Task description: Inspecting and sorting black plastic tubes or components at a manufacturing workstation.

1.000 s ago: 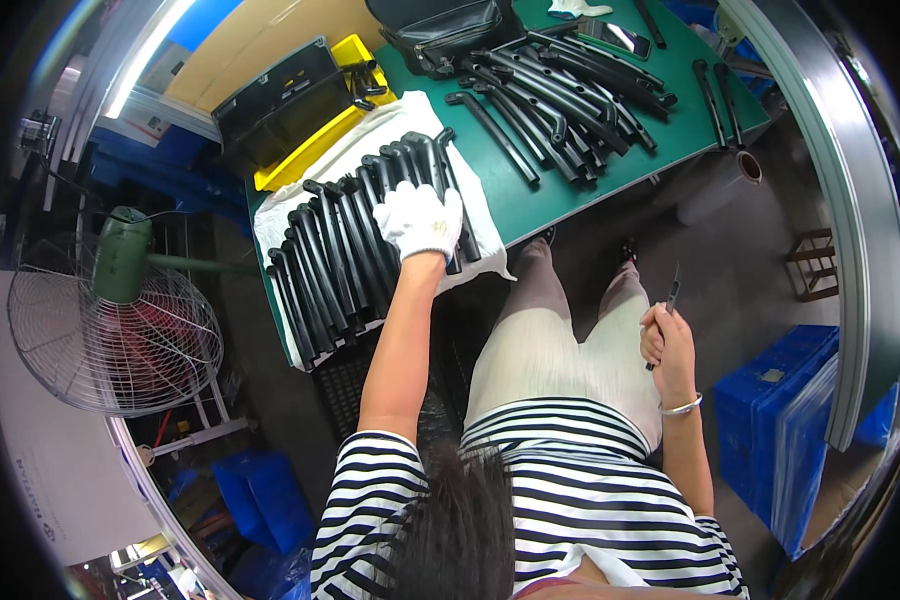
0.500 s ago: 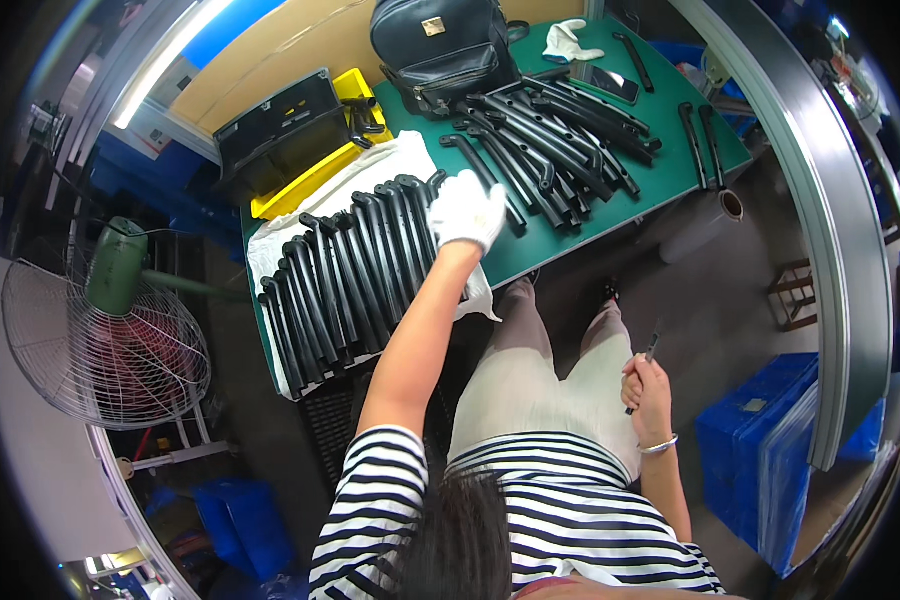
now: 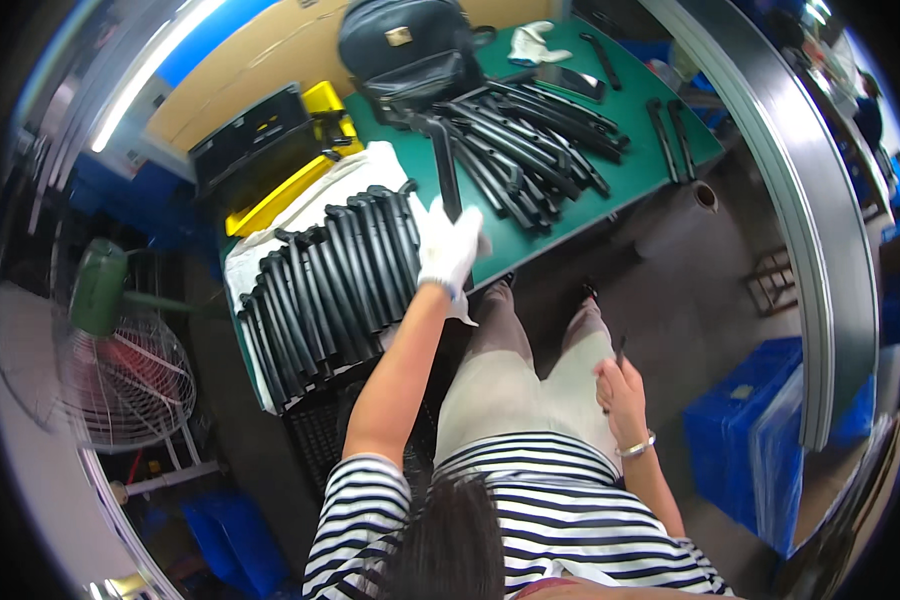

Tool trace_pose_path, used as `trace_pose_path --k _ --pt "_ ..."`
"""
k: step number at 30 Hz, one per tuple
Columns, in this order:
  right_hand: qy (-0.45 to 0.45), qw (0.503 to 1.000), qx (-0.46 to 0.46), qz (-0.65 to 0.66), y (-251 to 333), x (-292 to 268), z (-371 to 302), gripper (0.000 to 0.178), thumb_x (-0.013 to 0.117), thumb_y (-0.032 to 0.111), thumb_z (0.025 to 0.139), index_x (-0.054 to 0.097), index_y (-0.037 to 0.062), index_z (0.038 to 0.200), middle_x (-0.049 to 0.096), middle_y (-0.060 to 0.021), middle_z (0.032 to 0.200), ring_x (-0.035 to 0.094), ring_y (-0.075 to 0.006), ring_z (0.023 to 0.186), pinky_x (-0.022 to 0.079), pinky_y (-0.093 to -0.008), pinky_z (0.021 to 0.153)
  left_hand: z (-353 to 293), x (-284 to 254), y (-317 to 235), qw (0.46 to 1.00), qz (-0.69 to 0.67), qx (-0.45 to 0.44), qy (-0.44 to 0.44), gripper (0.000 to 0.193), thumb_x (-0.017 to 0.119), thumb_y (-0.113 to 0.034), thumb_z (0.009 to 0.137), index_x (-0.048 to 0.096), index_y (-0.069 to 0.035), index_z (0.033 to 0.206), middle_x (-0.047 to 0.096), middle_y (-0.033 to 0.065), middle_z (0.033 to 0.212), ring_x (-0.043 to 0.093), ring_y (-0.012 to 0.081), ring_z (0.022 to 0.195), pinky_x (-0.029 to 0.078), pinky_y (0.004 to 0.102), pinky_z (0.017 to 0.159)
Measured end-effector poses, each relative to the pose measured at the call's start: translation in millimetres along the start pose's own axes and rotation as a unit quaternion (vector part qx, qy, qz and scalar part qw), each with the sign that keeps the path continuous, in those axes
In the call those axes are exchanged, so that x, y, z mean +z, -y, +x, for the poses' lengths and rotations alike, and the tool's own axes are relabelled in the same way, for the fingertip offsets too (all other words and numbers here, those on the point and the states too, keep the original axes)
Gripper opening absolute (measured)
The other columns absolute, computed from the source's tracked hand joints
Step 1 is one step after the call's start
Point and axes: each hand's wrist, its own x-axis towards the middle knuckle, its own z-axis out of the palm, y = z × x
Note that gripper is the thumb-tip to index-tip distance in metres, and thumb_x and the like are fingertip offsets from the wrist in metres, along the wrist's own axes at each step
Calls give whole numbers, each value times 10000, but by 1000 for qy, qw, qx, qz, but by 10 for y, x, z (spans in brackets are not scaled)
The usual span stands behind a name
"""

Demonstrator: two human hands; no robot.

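My left hand (image 3: pixel 448 248), in a white glove, is closed round the lower part of a black bent-ended tube (image 3: pixel 443 165). The tube stands up from the grip, its bent end toward the backpack. Just left of the glove, a row of similar black tubes (image 3: pixel 335 270) lies side by side on a white cloth (image 3: pixel 378 168). To the right, more of them are heaped in a loose pile (image 3: pixel 535 150) on the green tabletop (image 3: pixel 610 185). Bare and held near my right thigh, my right hand (image 3: pixel 624 398) grips a slim dark pen-like tool (image 3: pixel 621 350); its exact kind is unclear.
Behind the tubes sit a black backpack (image 3: pixel 410 55), a yellow bin (image 3: pixel 270 200) and a black box (image 3: pixel 250 140). A white glove (image 3: pixel 536 45) and a phone (image 3: pixel 575 82) lie at the back. A fan (image 3: pixel 125 370) stands left; a metal post (image 3: pixel 770 150) rises right.
My left hand has taken hold of a tube and lifted it. My right hand still holds the slim tool. The whole view has shifted slightly.
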Motion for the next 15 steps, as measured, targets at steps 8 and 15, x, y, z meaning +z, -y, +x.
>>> trace_pose_path --k 8,15 --pt "-13 913 -319 -254 559 250 282 218 750 176 908 675 61 1078 318 113 690 286 -13 601 262 -215 549 -1994 49 -57 904 251 58 341 347 555 -387 1013 556 -64 1140 668 238 900 665 424 852 508 490 763" --pt "70 911 -319 -253 290 393 -40 199 626 183 993 631 5 905 541 8 732 505 -66 670 410 -248 582 -1742 113 -89 755 -180 -353 522 289 507 -342 1048 553 -73 1143 510 5 698 483 105 481 433 235 453"
